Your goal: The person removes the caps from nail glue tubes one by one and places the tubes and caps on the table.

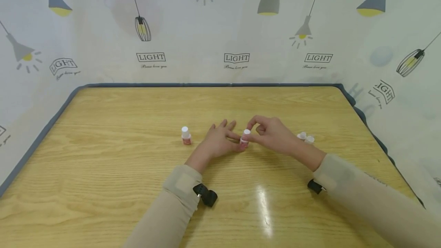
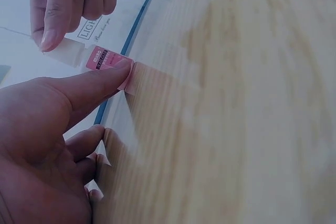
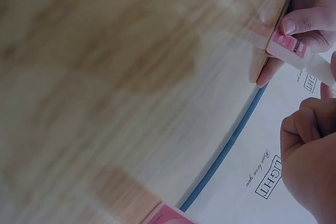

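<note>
A small pink-labelled bottle (image 1: 244,143) with a white cap (image 1: 247,131) stands upright on the table. My left hand (image 1: 220,141) holds its lower part between thumb and forefinger, the other fingers spread behind. In the left wrist view the thumb lies against the bottle's pink label (image 2: 106,59). My right hand (image 1: 275,135) pinches the white cap with thumb and forefinger, its other fingers curled in. A second bottle (image 1: 186,137) of the same kind, white cap on, stands to the left of my left hand.
Two white tops (image 1: 306,137) show just behind my right wrist, partly hidden by it. Another pink bottle (image 3: 168,216) is cut off at the bottom of the right wrist view. A wall printed with lamps (image 1: 193,49) rises behind the wooden table (image 1: 103,171).
</note>
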Available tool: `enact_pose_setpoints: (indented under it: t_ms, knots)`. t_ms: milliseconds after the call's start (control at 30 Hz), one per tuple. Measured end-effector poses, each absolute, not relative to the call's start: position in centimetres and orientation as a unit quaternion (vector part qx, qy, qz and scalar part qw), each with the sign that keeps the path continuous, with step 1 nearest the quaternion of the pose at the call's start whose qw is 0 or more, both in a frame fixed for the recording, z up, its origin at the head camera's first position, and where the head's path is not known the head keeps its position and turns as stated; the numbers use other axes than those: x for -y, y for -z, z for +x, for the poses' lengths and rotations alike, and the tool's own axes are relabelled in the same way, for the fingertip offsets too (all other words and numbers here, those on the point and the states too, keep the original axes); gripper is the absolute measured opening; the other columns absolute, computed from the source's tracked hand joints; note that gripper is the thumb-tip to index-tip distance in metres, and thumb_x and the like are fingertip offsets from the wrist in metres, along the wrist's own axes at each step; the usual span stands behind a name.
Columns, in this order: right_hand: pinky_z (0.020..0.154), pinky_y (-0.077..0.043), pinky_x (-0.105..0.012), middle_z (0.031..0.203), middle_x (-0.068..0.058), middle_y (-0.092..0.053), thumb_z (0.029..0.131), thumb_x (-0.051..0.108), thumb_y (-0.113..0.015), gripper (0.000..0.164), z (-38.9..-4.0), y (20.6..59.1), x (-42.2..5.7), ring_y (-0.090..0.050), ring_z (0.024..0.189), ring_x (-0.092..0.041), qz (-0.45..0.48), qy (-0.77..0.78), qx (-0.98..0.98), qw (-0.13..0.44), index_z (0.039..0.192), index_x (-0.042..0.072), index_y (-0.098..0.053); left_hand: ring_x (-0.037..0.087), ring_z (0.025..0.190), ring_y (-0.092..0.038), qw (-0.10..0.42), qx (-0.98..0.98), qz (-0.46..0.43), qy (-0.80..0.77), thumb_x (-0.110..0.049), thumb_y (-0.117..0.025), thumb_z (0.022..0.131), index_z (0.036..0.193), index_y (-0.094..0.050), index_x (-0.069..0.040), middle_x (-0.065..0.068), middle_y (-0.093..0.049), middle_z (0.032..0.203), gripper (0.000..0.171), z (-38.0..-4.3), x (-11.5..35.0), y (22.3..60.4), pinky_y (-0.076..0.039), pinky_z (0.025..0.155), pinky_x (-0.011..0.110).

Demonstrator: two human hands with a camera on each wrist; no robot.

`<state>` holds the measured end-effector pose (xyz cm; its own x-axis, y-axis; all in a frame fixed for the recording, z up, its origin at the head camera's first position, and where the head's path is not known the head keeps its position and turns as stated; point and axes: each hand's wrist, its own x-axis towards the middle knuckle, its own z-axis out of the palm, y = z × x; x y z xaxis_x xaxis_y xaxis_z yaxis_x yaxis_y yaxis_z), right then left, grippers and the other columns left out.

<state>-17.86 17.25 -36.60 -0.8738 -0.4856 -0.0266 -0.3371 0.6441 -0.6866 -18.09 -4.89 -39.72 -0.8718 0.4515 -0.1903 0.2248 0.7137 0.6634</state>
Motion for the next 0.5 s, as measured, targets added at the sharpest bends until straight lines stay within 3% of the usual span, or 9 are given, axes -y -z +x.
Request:
enact_pose_setpoints:
  t_ms: [233,500]
  knots:
    - [0.05,-0.028,-0.023,0.056,0.009,-0.029,0.104,0.029,-0.072,0.018,-17.9,36.3,-17.3,-0.025,0.049,-0.008,-0.249,0.356,-0.896,0.089,0.117,0.016,-0.072,0.032,0.169,-0.009,0.173,-0.91,0.182,-0.33,-0.046,-0.078,0.096,0.133,-0.076,-0.018,0.007,-0.029,0.176,0.046,-18.1,4.8,39.7,0.0,0.137,0.057]
    - [0.049,-0.027,-0.023,0.055,0.008,-0.033,0.105,0.025,-0.071,0.024,-18.0,35.2,-18.0,-0.026,0.049,-0.007,-0.236,0.385,-0.89,0.07,0.124,0.01,-0.072,0.033,0.169,-0.009,0.177,-0.906,0.183,-0.337,-0.04,-0.08,0.096,0.132,-0.077,-0.017,0.008,-0.028,0.176,0.043,-18.1,4.8,39.7,0.0,0.137,0.057]
